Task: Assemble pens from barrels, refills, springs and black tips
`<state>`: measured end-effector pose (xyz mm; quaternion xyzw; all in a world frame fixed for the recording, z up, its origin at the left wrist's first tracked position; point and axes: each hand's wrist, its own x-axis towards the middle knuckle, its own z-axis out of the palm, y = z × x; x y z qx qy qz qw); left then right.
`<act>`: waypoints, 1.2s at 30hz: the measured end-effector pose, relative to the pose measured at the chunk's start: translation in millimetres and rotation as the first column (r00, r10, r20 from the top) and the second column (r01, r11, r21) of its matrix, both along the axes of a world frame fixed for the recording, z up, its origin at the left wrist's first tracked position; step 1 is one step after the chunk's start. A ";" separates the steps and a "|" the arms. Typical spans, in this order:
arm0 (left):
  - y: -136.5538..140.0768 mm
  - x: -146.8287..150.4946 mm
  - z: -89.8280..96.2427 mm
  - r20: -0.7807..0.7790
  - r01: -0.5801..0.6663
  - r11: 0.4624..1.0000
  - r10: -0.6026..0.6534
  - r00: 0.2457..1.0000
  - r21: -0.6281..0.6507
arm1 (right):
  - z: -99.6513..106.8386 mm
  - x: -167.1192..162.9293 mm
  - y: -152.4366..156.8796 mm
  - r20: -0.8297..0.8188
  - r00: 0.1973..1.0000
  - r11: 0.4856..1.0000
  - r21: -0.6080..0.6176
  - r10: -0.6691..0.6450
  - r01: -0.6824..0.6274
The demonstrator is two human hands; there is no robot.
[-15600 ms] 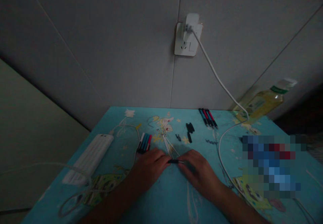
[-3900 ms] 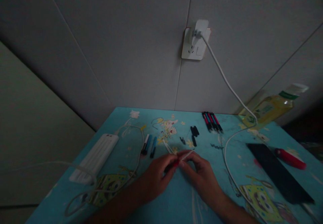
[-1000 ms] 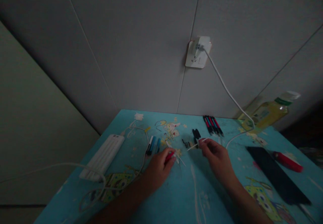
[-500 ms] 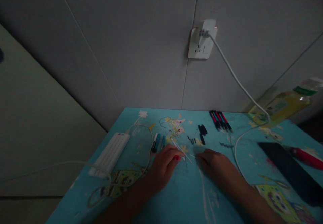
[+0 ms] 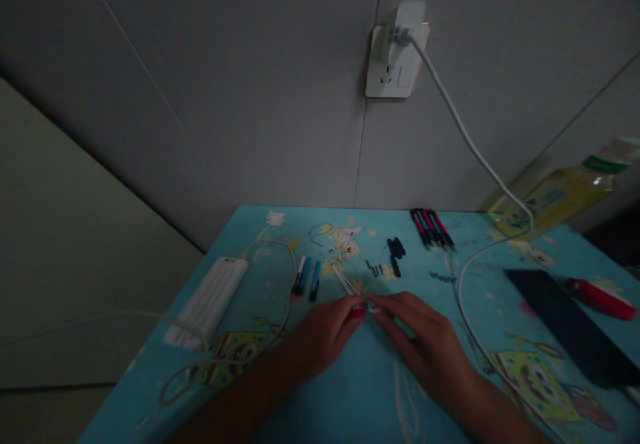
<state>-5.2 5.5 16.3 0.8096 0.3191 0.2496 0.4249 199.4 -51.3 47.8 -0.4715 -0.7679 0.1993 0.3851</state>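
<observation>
As the right hand (image 5: 427,334) now comes up to the left hand (image 5: 327,334), no longer well apart as half a second ago, both seem engaged on one red piece (image 5: 357,313). The left pinches it; the right's fingers reach a pale bit (image 5: 373,309) at its end, grip unclear. The piece lies at five o'clock from the white sticks (image 5: 343,279), long axis nearly nine-to-three, visible end towards three.

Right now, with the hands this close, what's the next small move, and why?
Probably steady the left hand and use the right hand to line the pale bit up with the red piece. The left hand grips the red piece, one end facing right, and the pale bit shows between the hands; whether the two parts touch is too blurred to tell.
</observation>
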 end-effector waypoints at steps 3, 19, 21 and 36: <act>-0.9 0.7 -1.0 -0.027 0.003 1.000 -0.003 1.000 0.006 | -3.5 1.3 2.2 0.021 1.000 0.999 0.046 -0.006 0.005; -4.5 1.7 -0.1 0.044 -0.036 0.999 0.037 0.998 -0.019 | -14.5 -1.3 5.1 0.146 0.987 0.984 0.155 0.065 -0.088; -3.6 2.7 1.5 0.131 -0.088 0.987 0.106 0.986 -0.135 | -15.3 0.9 6.5 0.179 0.983 0.993 0.118 -0.030 0.009; 13.2 -2.3 8.0 0.625 0.089 0.723 0.521 0.581 -0.685 | -26.0 9.6 17.0 0.593 0.780 0.892 -0.222 -0.198 0.395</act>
